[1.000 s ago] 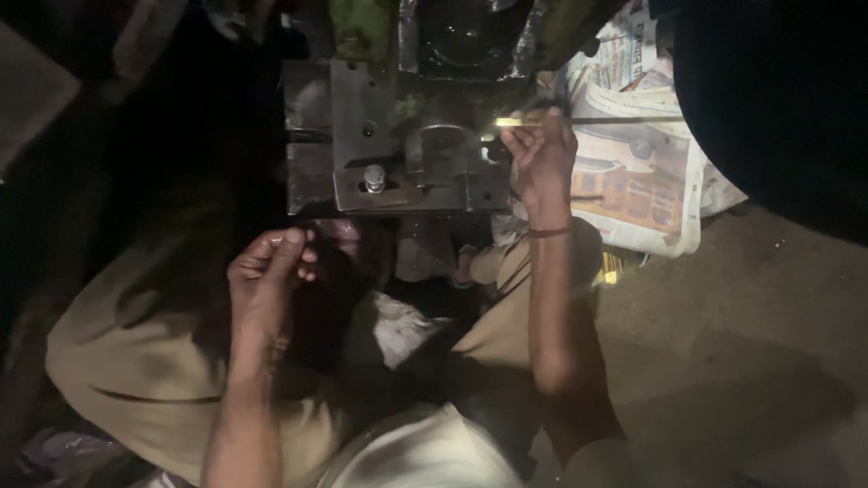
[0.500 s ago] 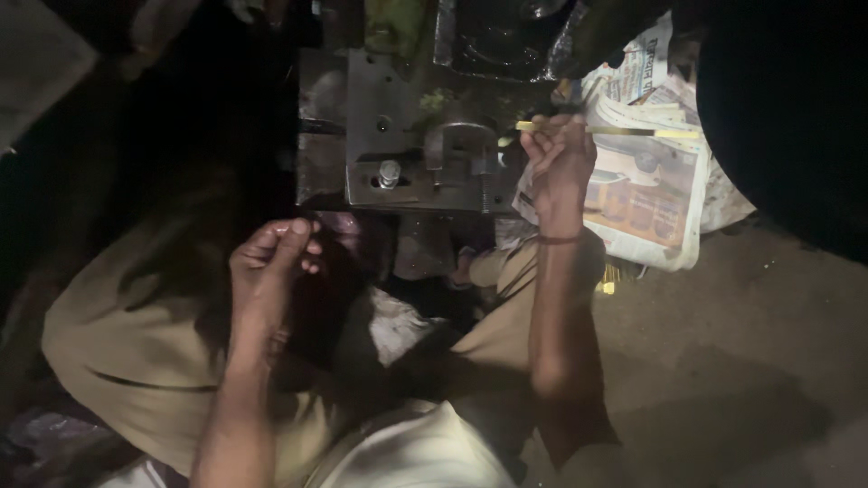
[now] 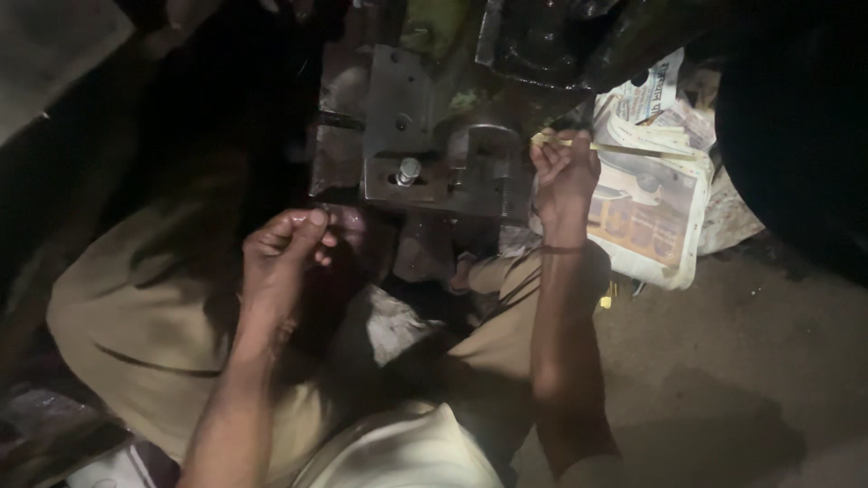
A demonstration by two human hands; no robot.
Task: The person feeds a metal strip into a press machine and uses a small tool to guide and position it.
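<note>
Dim concrete floor (image 3: 723,361), newspaper (image 3: 651,208) beside metal machine block (image 3: 434,154).

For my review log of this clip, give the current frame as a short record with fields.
setting: dim floor, person seated, knees apart
left hand: fingers pinched together near the dark gap below the metal bracket; any held item too small to tell
right hand: closed on a thin yellowish tool at the bracket's right edge
bracket detail: protruding bolt
nearby: newspaper on the floor
</note>
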